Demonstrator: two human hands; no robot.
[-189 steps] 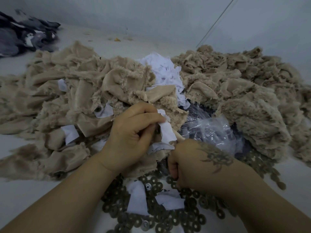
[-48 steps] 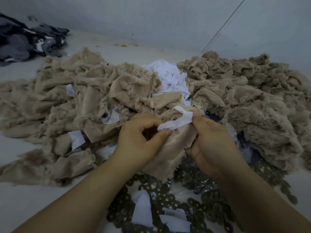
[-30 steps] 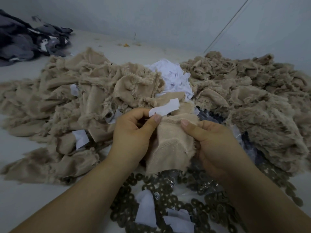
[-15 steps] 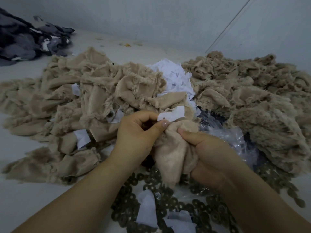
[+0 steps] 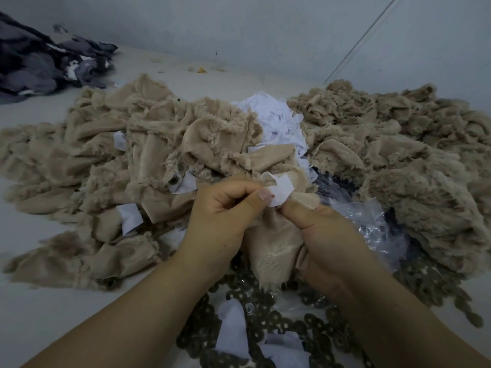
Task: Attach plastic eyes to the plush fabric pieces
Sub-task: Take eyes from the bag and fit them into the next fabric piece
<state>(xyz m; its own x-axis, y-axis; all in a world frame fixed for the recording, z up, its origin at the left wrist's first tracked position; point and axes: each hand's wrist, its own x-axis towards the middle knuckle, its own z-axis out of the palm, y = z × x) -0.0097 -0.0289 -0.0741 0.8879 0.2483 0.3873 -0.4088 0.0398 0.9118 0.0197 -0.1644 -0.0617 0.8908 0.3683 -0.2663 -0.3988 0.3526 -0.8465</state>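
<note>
The left hand (image 5: 223, 219) pinches a white paper tag (image 5: 280, 191) on the beige plush piece (image 5: 273, 248), which the right hand (image 5: 329, 240) grips from beside it. Behind that piece rise heaps of plush pieces (image 5: 148, 155) and white scraps (image 5: 279, 123); below it lie dark washers (image 5: 265, 314), and a clear plastic bag (image 5: 372, 221) sits to its right.

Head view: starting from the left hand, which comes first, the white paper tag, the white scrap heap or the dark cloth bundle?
From the left hand:
1. White paper tag, pinched at its thumb tip.
2. White scrap heap, behind, between the beige piles.
3. Dark cloth bundle, far back-left corner.
</note>
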